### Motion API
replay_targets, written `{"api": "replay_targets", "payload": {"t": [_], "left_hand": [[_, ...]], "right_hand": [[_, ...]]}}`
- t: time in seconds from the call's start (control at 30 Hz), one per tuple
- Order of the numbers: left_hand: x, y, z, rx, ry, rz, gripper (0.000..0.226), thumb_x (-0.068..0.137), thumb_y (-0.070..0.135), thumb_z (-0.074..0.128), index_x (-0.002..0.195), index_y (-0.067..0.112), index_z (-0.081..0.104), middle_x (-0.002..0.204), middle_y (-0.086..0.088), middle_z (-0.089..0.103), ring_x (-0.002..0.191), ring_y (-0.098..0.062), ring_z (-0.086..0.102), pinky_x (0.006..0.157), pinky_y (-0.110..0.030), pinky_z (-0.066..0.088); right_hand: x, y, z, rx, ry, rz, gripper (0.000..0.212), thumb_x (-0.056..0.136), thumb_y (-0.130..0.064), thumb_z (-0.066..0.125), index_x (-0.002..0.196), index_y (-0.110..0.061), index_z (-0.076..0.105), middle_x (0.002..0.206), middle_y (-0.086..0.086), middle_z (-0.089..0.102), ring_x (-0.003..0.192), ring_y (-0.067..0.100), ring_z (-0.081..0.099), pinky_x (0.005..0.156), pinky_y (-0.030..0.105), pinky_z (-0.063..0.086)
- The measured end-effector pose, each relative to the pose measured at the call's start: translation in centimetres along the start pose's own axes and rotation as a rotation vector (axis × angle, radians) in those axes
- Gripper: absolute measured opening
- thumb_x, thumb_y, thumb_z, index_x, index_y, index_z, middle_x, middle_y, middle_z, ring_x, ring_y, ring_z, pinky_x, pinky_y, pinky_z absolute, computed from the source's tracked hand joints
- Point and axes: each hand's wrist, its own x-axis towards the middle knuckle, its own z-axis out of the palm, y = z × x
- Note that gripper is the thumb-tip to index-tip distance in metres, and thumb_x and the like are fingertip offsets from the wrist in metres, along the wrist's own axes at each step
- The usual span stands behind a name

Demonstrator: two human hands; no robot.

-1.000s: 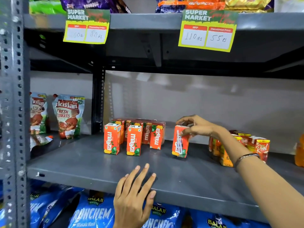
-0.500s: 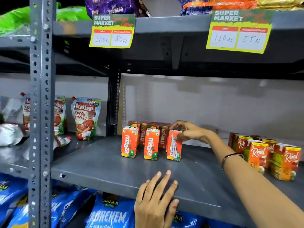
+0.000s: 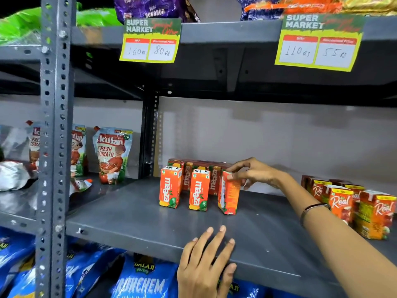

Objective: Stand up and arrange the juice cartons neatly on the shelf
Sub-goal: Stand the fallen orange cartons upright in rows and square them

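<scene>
While the right hand (image 3: 251, 172) pinched the top of an orange Maaza carton (image 3: 228, 193) between thumb and fingertips, that carton stood on the grey shelf (image 3: 129, 222) as the third unit of a front row. It was turned so that a side panel faced outward (its neighbours showed the logo face). The left hand (image 3: 206, 263) lay flat and open on the shelf's front edge, grasping nothing, apparently as a brace.

Immediately left of the held carton, two front-row Maaza cartons (image 3: 184, 190) stood upright, evenly spaced, logos forward. Behind them, a back row of Maaza cartons (image 3: 197, 168) stood against the rear wall.

Further right, well apart from the Maaza group, the Real cartons (image 3: 352, 207) stood in a looser cluster, some angled and partly hidden by the forearm.

Assessment: the Maaza section appeared largely complete, pending rotation and alignment of the held carton. The Real cartons seemed to need straightening, so roughly half the work remained.
</scene>
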Motion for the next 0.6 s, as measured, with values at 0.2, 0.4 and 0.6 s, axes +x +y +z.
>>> {"api": "replay_targets", "payload": {"t": [0.2,0.4,0.6], "left_hand": [[-0.15,0.13,0.02,-0.015,0.004,-0.015,0.033,0.097,0.04,0.033,0.116,0.031,0.058,0.127,0.006,0.061,0.121,-0.014,0.051,0.096,-0.029,0.039],[-0.29,0.0,0.2,-0.019,0.006,-0.013,0.033,0.096,0.039,0.034,0.117,0.031,0.058,0.128,0.007,0.059,0.122,-0.014,0.051,0.096,-0.03,0.039],[-0.29,0.01,0.21,-0.033,0.023,-0.022,0.033,0.097,0.039,0.034,0.117,0.03,0.059,0.128,0.006,0.06,0.123,-0.014,0.051,0.1,-0.029,0.036]], "right_hand": [[0.05,0.1,0.98,-0.108,0.095,-0.085,0.037,0.079,-0.035,0.067,0.108,-0.013,0.058,0.092,-0.003,0.058,0.087,0.014,0.054,0.064,0.02,0.044],[-0.02,0.41,0.65,-0.074,-0.016,-0.097,0.034,0.083,-0.01,0.063,0.116,-0.018,0.063,0.113,-0.002,0.058,0.1,0.011,0.054,0.072,0.013,0.045],[0.39,0.3,0.97,-0.294,0.059,-0.107,0.046,0.07,-0.054,0.068,0.108,-0.026,0.068,0.111,0.0,0.07,0.1,0.015,0.062,0.084,0.027,0.05]]}}
